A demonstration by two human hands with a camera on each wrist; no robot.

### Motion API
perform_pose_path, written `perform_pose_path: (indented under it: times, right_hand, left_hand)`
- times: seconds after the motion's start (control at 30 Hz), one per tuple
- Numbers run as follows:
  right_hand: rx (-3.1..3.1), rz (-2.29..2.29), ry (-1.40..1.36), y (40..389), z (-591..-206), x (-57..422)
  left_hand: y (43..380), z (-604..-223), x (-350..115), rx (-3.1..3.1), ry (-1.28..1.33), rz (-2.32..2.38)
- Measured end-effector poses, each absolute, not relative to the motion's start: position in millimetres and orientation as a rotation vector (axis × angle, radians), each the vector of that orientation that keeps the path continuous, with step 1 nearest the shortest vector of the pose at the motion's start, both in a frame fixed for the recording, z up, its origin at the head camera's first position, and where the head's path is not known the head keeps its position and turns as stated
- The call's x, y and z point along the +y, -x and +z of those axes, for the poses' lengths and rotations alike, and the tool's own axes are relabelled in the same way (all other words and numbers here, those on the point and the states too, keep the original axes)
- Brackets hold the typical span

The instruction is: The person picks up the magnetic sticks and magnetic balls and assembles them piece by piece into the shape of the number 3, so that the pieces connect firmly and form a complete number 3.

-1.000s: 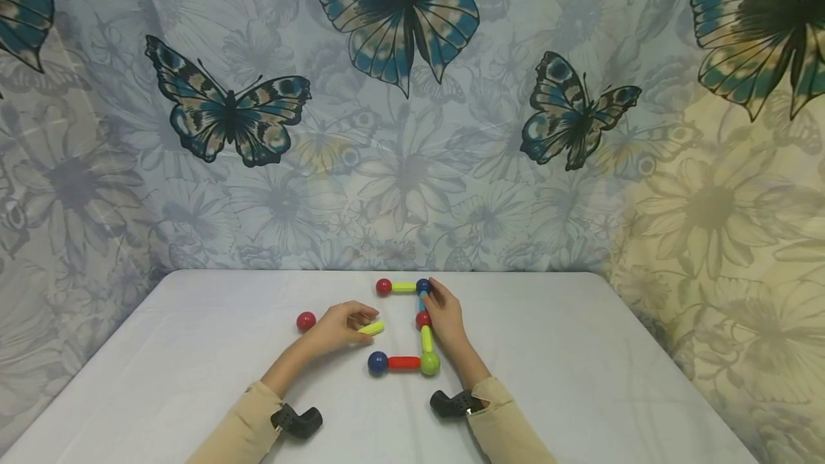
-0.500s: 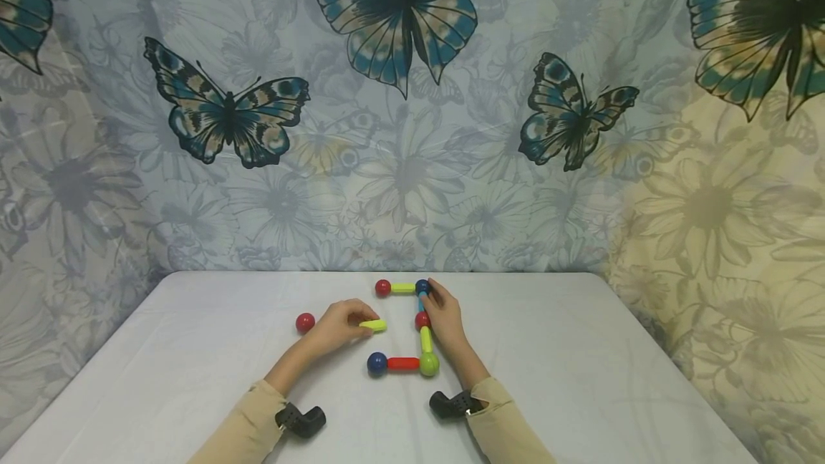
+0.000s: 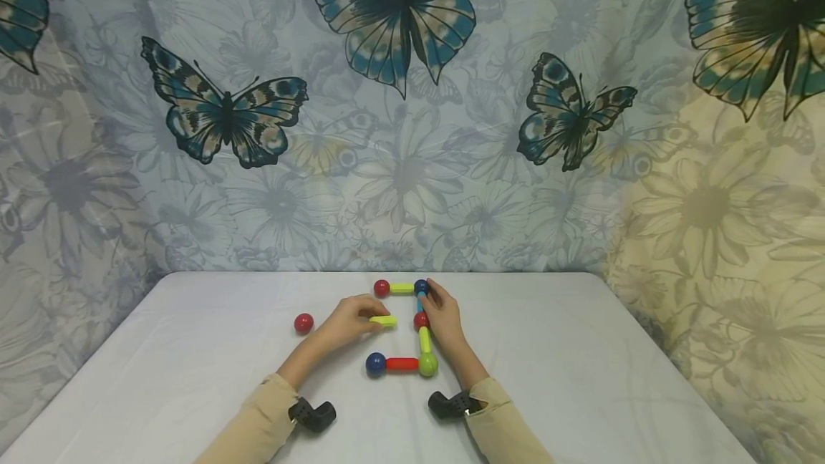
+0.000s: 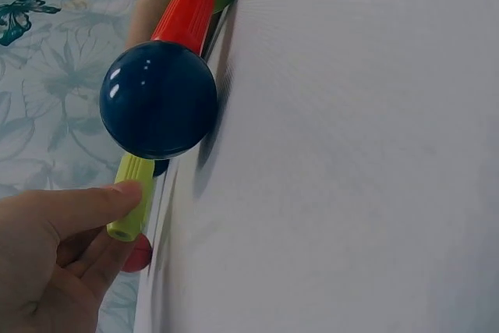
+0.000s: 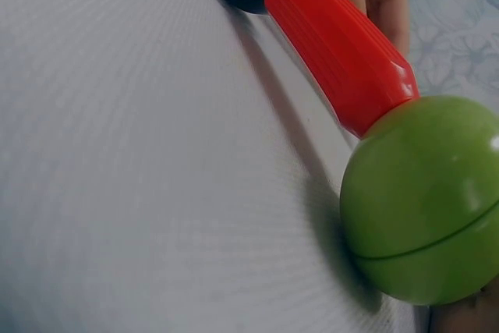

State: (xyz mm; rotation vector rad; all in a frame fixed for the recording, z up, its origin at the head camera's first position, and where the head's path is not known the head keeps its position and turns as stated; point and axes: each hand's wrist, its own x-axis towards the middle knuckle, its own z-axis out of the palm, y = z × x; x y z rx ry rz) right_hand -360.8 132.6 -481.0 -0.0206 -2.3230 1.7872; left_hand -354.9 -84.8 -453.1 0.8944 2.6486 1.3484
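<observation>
My left hand [image 3: 351, 319] pinches a loose yellow-green rod [image 3: 384, 321] between thumb and fingers, its free end pointing right. In the left wrist view the thumb lies on this ribbed rod [image 4: 134, 200]. On the table stands a joined shape of balls and rods, open to the left. My right hand [image 3: 445, 313] grips its light blue rod [image 3: 422, 302], mostly covered by fingers, between a dark blue ball [image 3: 422, 286] and a red ball [image 3: 421, 320]. From that red ball a yellow-green rod [image 3: 424, 340] leads down to a green ball [image 3: 428, 364].
A red rod [image 3: 402, 364] joins the green ball to a near dark blue ball [image 3: 376, 364]. At the far side a yellow-green rod [image 3: 402, 288] ends in a red ball [image 3: 382, 288]. A loose red ball [image 3: 304, 323] lies left on the white table [image 3: 580, 378].
My left hand has moved right with the yellow-green rod, towards the middle red ball, and the rod has turned level. My right hand stays at the light blue rod.
</observation>
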Motion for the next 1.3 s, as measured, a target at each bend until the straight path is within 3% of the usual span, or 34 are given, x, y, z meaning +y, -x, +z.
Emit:
perform_pose_path:
  times: [1.3]
  right_hand:
    - [-2.315,1.793,-0.014,359.8,-480.2,133.5]
  left_hand:
    - [357.9,-447.9,-53.6,2.642,-0.999,1.323]
